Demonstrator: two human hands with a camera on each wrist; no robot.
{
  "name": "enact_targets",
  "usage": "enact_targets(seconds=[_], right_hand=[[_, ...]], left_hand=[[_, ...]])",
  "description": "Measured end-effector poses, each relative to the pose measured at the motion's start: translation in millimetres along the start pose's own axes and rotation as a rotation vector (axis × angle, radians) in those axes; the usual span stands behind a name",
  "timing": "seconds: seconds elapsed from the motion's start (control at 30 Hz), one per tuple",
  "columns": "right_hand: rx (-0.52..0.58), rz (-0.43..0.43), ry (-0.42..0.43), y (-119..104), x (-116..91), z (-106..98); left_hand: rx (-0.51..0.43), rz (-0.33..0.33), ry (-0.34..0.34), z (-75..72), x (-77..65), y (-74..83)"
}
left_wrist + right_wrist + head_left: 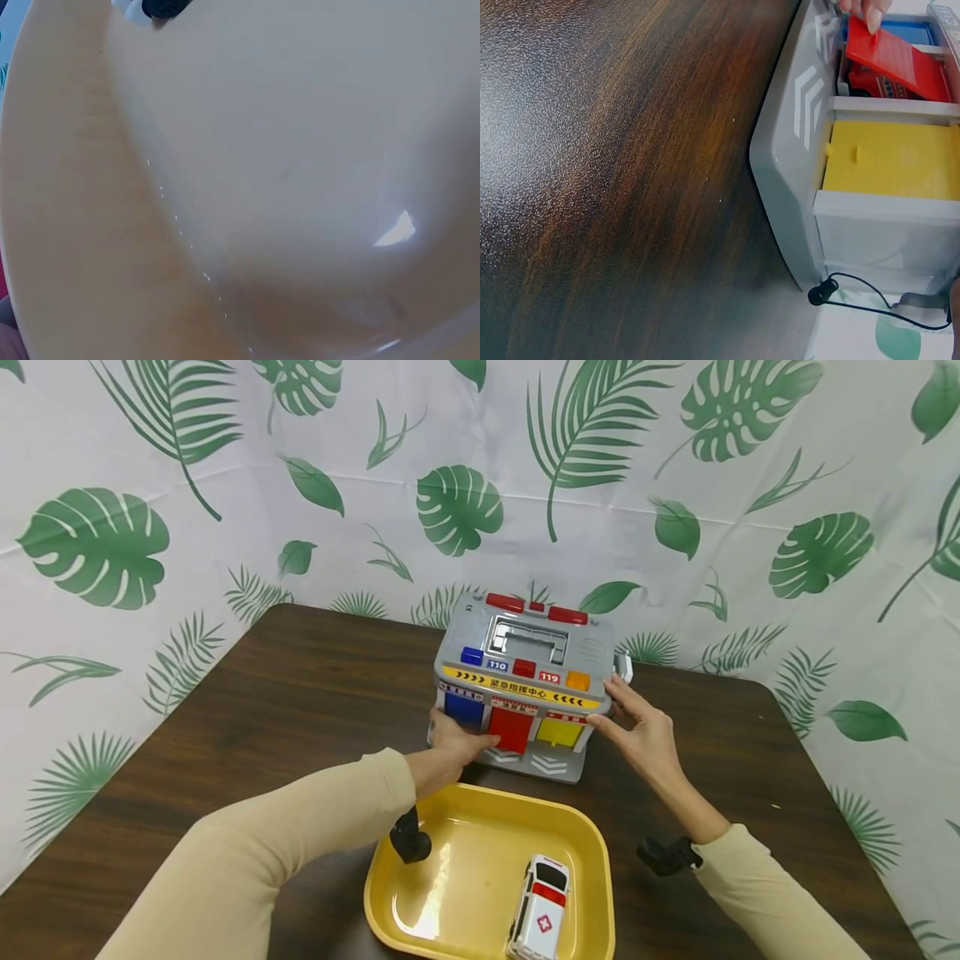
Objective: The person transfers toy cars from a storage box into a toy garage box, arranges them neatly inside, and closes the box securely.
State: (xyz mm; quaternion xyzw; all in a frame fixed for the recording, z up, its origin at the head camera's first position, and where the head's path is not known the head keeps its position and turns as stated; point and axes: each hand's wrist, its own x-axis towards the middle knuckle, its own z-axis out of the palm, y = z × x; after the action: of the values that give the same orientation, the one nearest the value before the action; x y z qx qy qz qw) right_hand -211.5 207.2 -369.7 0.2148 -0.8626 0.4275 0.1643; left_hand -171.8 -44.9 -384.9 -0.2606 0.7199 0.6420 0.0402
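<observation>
One leaf-print backdrop (480, 443), one dark wood-grain table (337, 668), one toy emergency command center (525, 693)

So the backdrop hangs behind everything, and the gray station stands toward the table's far side. Yellow tray (457, 893) is just in front, at the station's 6 o'clock.

Hands next: the left hand (455, 749) is at the station's 8 o'clock, partly spread, fingertips touching the red door's bottom edge. Some fingers are hidden, so I can't tell if it's pinching. The right hand (647, 737) is at 4 o'clock, thumb and finger slightly apart, holding the roof's front corner.

White toy ambulance (542, 912) with a red stripe sits around 4 o'clock inside the tray.

The red door (512, 728) is the middle of three, tilted outward in the right wrist view, between the blue door (463, 710) at 9 and the yellow door (561, 731) at 3, which hangs down. Something red with printed markings (877, 82) shows behind it; can't make out what.
</observation>
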Motion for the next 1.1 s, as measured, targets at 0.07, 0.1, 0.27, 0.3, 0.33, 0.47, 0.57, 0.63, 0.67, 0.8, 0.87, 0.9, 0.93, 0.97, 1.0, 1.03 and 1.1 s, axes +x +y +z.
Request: enact_targets(seconds=[0.07,0.1,0.27,0.3,0.33,0.47,0.57,0.63,0.67,0.8,0.87,0.9,0.93,0.97,1.0,1.03,1.1], right_hand=[[0.01,-0.006,0.003,-0.4,-0.2,-0.2],[0.014,-0.01,0.004,-0.6,-0.3,-0.2],[0.012,-0.012,0.005,-0.3,-0.5,-0.1],[0.009,-0.008,0.005,0.1,-0.4,0.1],[0.002,-0.005,0.004,0.2,-0.3,0.0],[-0.016,0.002,-0.002,1.1,-0.3,-0.1],[-0.023,-0.001,-0.004,0.8,-0.7,-0.3],[-0.022,-0.001,-0.006,0.6,-0.9,-0.4],[-0.02,-0.003,-0.005,0.6,-0.9,-0.3],[-0.018,-0.004,-0.004,0.8,-0.4,-0.3],[-0.014,-0.003,-0.003,0.8,-0.2,-0.2],[-0.013,-0.003,-0.003,0.8,-0.1,-0.1],[-0.011,-0.004,-0.003,1.0,-0.2,0.0],[-0.011,-0.005,-0.003,1.1,-0.1,0.1],[-0.009,-0.005,-0.003,1.4,0.0,0.1],[-0.01,-0.006,-0.002,1.7,0.0,0.1],[-0.012,-0.005,0.0,2.1,-0.2,0.2]], left_hand=[[0.037,-0.002,0.026,-0.1,0.8,-0.1],[0.057,-0.001,0.039,-0.2,1.6,-0.4],[0.138,0.006,0.078,-2.4,5.9,-0.8],[0.151,0.007,0.078,-2.8,6.8,-0.8],[0.164,0.009,0.078,-3.3,7.4,-0.5],[0.215,0.023,0.086,-4.3,9.5,-0.2],[0.269,0.039,0.098,-4.9,10.4,-0.8],[0.292,0.047,0.105,-5.3,10.7,-1.1],[0.303,0.052,0.108,-5.4,10.7,-1.2],[0.332,0.067,0.123,-5.1,11.5,-2.1],[0.342,0.072,0.131,-4.7,12.2,-2.9],[0.348,0.076,0.134,-4.4,12.7,-3.3],[0.354,0.078,0.137,-4.0,13.2,-3.7],[0.358,0.079,0.14,-3.6,13.7,-4.2],[0.362,0.083,0.143,-3.3,14.2,-4.5],[0.365,0.084,0.145,-3.0,14.5,-4.9],[0.371,0.087,0.147,-2.4,15.1,-5.3]])
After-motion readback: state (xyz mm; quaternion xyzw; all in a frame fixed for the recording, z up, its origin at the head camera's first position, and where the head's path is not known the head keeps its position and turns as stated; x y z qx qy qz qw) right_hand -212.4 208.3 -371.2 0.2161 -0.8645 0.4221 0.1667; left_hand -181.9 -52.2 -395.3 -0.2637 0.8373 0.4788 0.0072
